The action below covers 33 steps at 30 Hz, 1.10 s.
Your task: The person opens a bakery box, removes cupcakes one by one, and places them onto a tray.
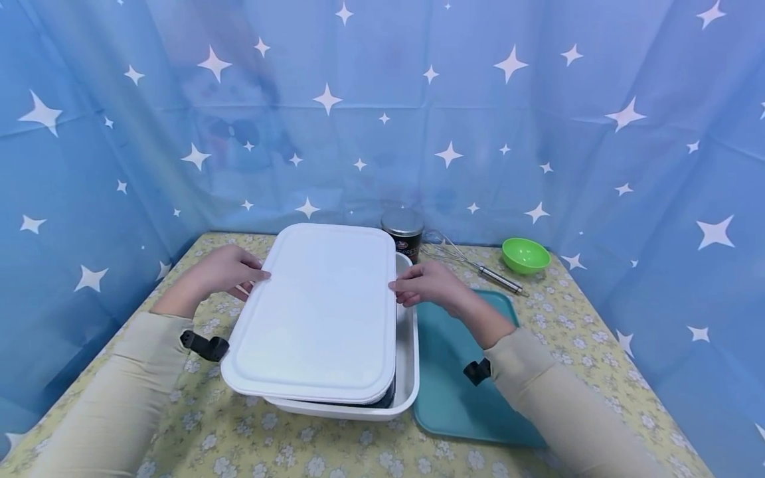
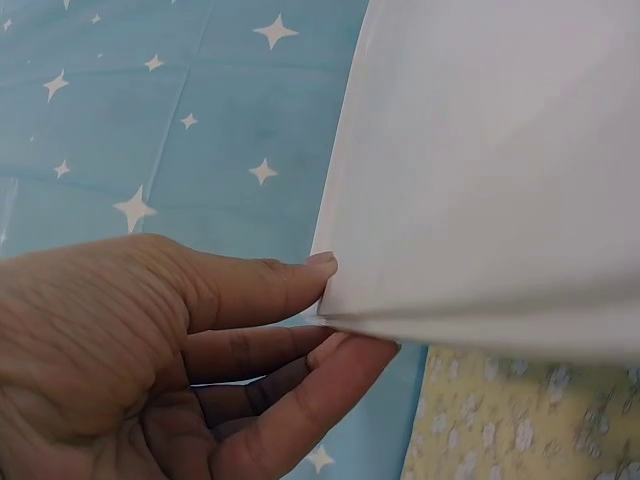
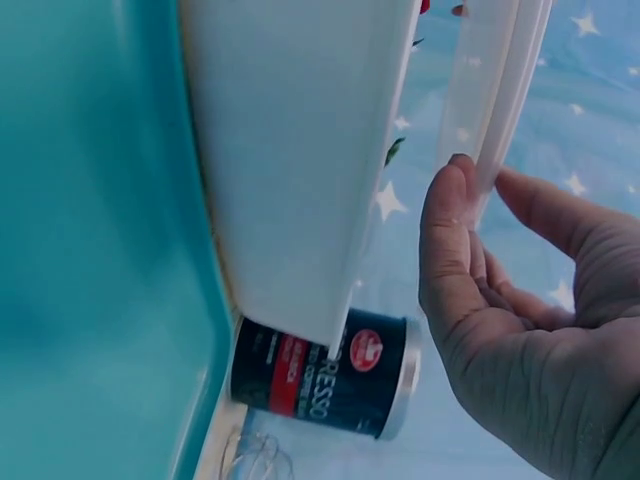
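Over the middle of the flowered tablecloth [image 1: 299, 458], seen from the head, a white lid [image 1: 325, 305] is held above a white bin [image 1: 408, 358], set askew toward the left so that the bin's right side and near right corner lie uncovered. The left hand [image 1: 224, 272] grips the lid's left edge and the right hand [image 1: 433, 287] pinches its right edge. Inside the bin, at the near right corner under the lid, part of a dark item [image 1: 388, 395] shows; too little is visible to tell what it is. Just right of the bin lies a teal tray [image 1: 454, 385], flat, its surface partly hidden by the right sleeve. Behind the bin stands a dark tin [image 1: 402, 229] with a silver top, a whisk [image 1: 478, 265] beside it, and farther right an upright green bowl [image 1: 526, 255].

Through the left wrist camera, the thumb lies at the lid's edge with the other fingers bent beneath, nipping the corner between them.

Through the right wrist camera, thumb and fingertips pinch the lid's edge, which is apart from the bin's rim. Small red and green bits [image 3: 394, 152] peek past that rim, unidentifiable.
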### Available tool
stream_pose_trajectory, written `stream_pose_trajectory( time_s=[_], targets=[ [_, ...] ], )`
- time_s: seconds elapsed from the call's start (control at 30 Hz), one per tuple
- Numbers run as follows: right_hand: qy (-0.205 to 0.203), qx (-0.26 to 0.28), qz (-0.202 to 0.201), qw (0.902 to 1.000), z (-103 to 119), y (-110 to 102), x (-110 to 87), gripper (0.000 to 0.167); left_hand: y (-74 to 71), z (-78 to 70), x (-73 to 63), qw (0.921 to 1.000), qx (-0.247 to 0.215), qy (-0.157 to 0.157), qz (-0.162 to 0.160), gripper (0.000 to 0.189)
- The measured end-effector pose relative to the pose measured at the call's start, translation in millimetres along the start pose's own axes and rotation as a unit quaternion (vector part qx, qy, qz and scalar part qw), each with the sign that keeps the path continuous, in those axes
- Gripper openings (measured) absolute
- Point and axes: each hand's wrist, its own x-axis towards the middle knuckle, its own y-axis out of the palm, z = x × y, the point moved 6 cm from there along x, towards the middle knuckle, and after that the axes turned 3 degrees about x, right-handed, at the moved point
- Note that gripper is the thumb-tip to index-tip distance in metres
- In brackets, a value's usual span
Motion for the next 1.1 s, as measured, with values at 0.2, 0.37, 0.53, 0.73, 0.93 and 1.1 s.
stream_pose_trajectory(
  time_s=[0.2,0.37,0.53,0.73,0.93,1.1],
  targets=[
    [-0.025,-0.004,0.008,0.9997,14,12,8.4,0.029,-15.4,8.1,-4.6,0.9999,0.009,-0.009,-0.007,0.041],
    [-0.042,-0.008,0.011,0.9990,24,21,13.8,0.029,-27.4,17.4,-6.8,0.9998,0.005,-0.019,-0.009,0.044],
    [-0.056,-0.012,0.012,0.9983,32,29,20.6,0.028,-35.7,26.5,-9.8,0.9994,0.001,-0.031,-0.012,0.047],
    [-0.057,0.001,0.032,0.9979,42,39,24.4,0.028,-41.2,37.1,-15.3,0.9990,-0.003,-0.042,-0.015,0.049],
    [-0.052,0.003,0.052,0.9973,52,50,31.7,0.027,-49.7,47.8,-19.8,0.9990,0.005,-0.039,-0.018,0.051],
    [-0.037,0.007,0.060,0.9975,60,60,41.2,0.025,-59.7,58.1,-22.8,0.9982,0.018,-0.053,-0.024,0.052]
  ],
)
